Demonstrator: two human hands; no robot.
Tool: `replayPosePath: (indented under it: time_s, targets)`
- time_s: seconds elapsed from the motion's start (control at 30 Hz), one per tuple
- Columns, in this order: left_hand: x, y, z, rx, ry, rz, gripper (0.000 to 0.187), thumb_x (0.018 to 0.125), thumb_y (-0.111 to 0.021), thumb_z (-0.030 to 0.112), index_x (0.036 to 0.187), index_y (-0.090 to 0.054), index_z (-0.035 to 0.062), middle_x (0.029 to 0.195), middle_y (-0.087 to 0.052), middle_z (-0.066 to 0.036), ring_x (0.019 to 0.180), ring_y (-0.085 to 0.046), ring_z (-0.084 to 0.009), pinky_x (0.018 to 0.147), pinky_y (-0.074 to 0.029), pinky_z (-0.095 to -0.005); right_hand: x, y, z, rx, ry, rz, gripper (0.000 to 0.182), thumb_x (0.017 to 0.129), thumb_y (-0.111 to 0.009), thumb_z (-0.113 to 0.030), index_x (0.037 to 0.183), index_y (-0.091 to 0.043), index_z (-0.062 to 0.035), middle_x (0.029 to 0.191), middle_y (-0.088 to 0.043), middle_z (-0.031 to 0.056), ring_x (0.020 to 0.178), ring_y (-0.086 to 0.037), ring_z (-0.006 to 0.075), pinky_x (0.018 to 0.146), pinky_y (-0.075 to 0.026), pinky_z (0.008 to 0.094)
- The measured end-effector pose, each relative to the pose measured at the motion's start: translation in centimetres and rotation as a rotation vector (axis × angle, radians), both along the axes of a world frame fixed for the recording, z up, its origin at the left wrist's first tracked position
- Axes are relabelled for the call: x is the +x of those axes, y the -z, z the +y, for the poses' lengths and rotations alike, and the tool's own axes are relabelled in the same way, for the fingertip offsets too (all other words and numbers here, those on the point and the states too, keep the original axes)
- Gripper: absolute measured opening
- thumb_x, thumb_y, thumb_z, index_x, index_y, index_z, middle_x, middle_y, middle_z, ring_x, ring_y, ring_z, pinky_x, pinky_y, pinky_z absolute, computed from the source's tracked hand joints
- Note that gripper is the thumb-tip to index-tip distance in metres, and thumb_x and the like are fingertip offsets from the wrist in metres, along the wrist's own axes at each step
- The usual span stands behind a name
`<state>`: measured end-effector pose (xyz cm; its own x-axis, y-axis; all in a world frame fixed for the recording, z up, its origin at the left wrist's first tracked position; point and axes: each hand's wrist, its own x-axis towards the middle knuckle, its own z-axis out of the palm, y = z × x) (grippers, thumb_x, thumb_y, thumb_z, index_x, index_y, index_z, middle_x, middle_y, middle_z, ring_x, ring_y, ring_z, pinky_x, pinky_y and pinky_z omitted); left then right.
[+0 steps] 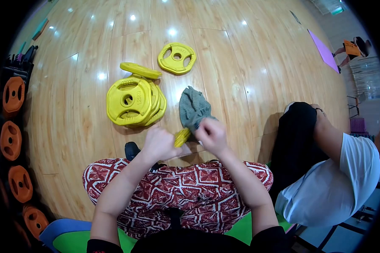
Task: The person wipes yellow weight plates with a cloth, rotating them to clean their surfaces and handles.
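My left hand (pixel 159 144) is closed on a yellow weight plate (pixel 182 137), of which only a ridged part shows; the rest is hidden by the hand. Bunched in my right hand (pixel 212 135), which is somewhat blurred, is a grey-green cloth (pixel 193 105) that spreads forward over the floor. The cloth meets the yellow plate between the two hands. Ahead on the left stands a stack of yellow weight plates (pixel 135 99), the top one marked 1.25KG. Another yellow plate (pixel 140 70) leans at the back of the stack. A single yellow plate (pixel 177 58) lies flat farther off.
Orange weight plates (pixel 16 140) line a rack along the left side. To my right sits another person (pixel 337 181) in a white shirt and black trousers. A green mat (pixel 240 227) is under me on the wooden floor (pixel 236 76). A purple mat (pixel 323 50) lies far right.
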<state>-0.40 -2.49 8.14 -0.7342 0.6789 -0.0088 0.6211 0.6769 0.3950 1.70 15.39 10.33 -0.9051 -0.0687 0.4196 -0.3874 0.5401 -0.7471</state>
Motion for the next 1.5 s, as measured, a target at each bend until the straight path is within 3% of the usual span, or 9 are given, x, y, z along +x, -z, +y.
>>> replayPosePath:
  time_s: [0.13, 0.4, 0.67, 0.87, 1.0, 1.13, 1.3, 1.4, 1.5]
  targets:
    - [-0.1, 0.3, 0.4, 0.115, 0.027, 0.043, 0.028, 0.048, -0.061, 0.032, 0.046, -0.056, 0.0045, 0.047, -0.050, -0.013, 0.049, -0.052, -0.0274, 0.056, -0.039, -0.0332, 0.7, 0.6, -1.6, 0.093, -0.175, -0.049, 0.013, 0.065, -0.056, -0.011, 0.059, -0.046, -0.0049, 0.052, -0.048, 0.0087, 0.048, -0.051, 0.0253, 0.045, -0.040, 0.0336]
    - [-0.5, 0.4, 0.7, 0.192, 0.095, 0.128, 0.028, 0.047, -0.060, 0.030, 0.044, -0.053, 0.0036, 0.047, -0.048, -0.011, 0.047, -0.049, -0.0249, 0.054, -0.037, -0.0341, -0.9, 3.7, 0.2, 0.053, 0.193, -0.490, 0.018, 0.072, -0.054, -0.016, 0.062, -0.048, -0.0033, 0.057, -0.052, 0.0117, 0.053, -0.054, 0.0295, 0.048, -0.041, 0.0367]
    - [-1.0, 1.9, 1.1, 0.309, 0.067, 0.209, 0.036, 0.050, -0.064, 0.039, 0.044, -0.052, 0.0056, 0.046, -0.047, -0.008, 0.050, -0.049, -0.0217, 0.058, -0.037, -0.0321, 0.7, 0.7, -2.7, 0.281, -0.093, 0.189, 0.013, 0.058, -0.056, -0.011, 0.054, -0.045, -0.0082, 0.050, -0.045, 0.0062, 0.046, -0.050, 0.0205, 0.042, -0.038, 0.0319]
    - [-0.9, 2.3, 0.9, 0.299, 0.095, 0.253, 0.031, 0.049, -0.062, 0.035, 0.045, -0.052, 0.0058, 0.046, -0.048, -0.007, 0.050, -0.048, -0.0209, 0.056, -0.037, -0.0310, 0.5, 2.1, -2.1, 0.341, -0.012, 0.145, 0.012, 0.058, -0.056, -0.012, 0.055, -0.046, -0.0094, 0.051, -0.046, 0.0053, 0.046, -0.050, 0.0208, 0.043, -0.040, 0.0326]
    - [-0.6, 2.2, 1.0, 0.322, 0.094, 0.184, 0.025, 0.047, -0.061, 0.028, 0.045, -0.051, 0.0052, 0.046, -0.046, -0.009, 0.048, -0.047, -0.0235, 0.051, -0.037, -0.0333, -1.2, 4.3, 0.3, -0.030, 0.220, -0.373, 0.013, 0.069, -0.051, -0.012, 0.060, -0.047, -0.0033, 0.054, -0.047, 0.0138, 0.052, -0.052, 0.0296, 0.047, -0.040, 0.0359]
    - [-0.9, 2.0, 1.2, 0.290, 0.072, 0.139, 0.027, 0.048, -0.062, 0.029, 0.046, -0.053, 0.0043, 0.047, -0.048, -0.010, 0.049, -0.048, -0.0250, 0.051, -0.039, -0.0342, -1.2, 4.5, 0.6, -0.261, 0.213, -0.505, 0.015, 0.070, -0.051, -0.013, 0.061, -0.047, -0.0020, 0.055, -0.047, 0.0160, 0.053, -0.051, 0.0314, 0.047, -0.039, 0.0363]
    - [-1.5, 1.4, 1.2, 0.262, 0.027, 0.071, 0.032, 0.049, -0.062, 0.034, 0.048, -0.055, 0.0031, 0.050, -0.051, -0.011, 0.051, -0.051, -0.0260, 0.052, -0.041, -0.0355, 0.2, 1.3, -2.5, 0.272, -0.067, 0.080, 0.012, 0.061, -0.055, -0.013, 0.054, -0.046, -0.0080, 0.051, -0.048, 0.0078, 0.047, -0.051, 0.0242, 0.045, -0.041, 0.0346]
    - [-1.3, 1.5, 1.3, 0.374, -0.001, 0.068, 0.036, 0.050, -0.063, 0.038, 0.049, -0.056, 0.0022, 0.050, -0.051, -0.012, 0.051, -0.051, -0.0269, 0.053, -0.041, -0.0357, 0.2, 2.1, -1.9, 0.182, -0.019, 0.011, 0.012, 0.062, -0.056, -0.013, 0.055, -0.048, -0.0074, 0.052, -0.049, 0.0082, 0.047, -0.051, 0.0250, 0.045, -0.041, 0.0345]
    - [-1.0, 1.5, 1.2, 0.223, 0.052, 0.060, 0.035, 0.051, -0.062, 0.037, 0.049, -0.056, 0.0020, 0.051, -0.051, -0.012, 0.052, -0.051, -0.0261, 0.054, -0.041, -0.0352, -1.0, 3.4, -0.5, -0.136, 0.233, -0.407, 0.020, 0.072, -0.060, -0.016, 0.065, -0.047, -0.0037, 0.054, -0.047, 0.0090, 0.047, -0.047, 0.0173, 0.047, -0.039, 0.0295]
